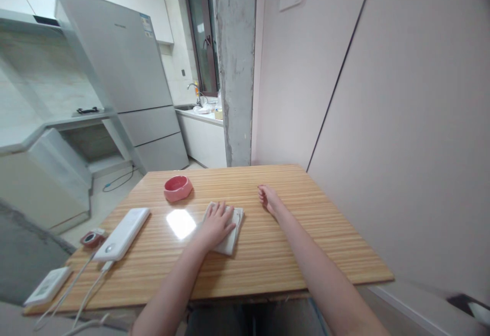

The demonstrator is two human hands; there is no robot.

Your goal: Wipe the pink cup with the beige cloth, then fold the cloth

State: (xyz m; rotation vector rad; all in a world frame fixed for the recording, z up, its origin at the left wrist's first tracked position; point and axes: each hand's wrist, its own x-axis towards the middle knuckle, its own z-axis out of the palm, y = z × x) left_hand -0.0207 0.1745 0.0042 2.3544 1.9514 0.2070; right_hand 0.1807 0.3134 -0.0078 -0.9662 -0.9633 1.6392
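Plainly, a folded cloth (228, 229), pale and soft-looking with a stitched edge, is seen lying flat near the middle of the bench (268, 254), whose top is a light wood marked by fine straight stripes. The left hand (216, 223) is laid palm down on the cloth, its fingers (220, 209) spread wide and pressed flat; nothing is gripped by them. The right hand (270, 198) is rested on the bare wood just to the right of the cloth, apart from it, with the fingers loosely curled and nothing held in them.

Further back on the left, a small round pink bowl (178, 188) with thick glossy walls is set on the bench; what it holds cannot be made out. A long white slab with rounded corners, seemingly a power bank (123, 234), is laid near the left edge, and white cables (84, 285) are run from its near end off the bench. Beside it a small round red and grey object (92, 238) is seen, too small to name. A flat white rectangular device (48, 286) is placed at the near left corner. A bright patch of reflected light is shown on the wood between the power bank and the cloth.
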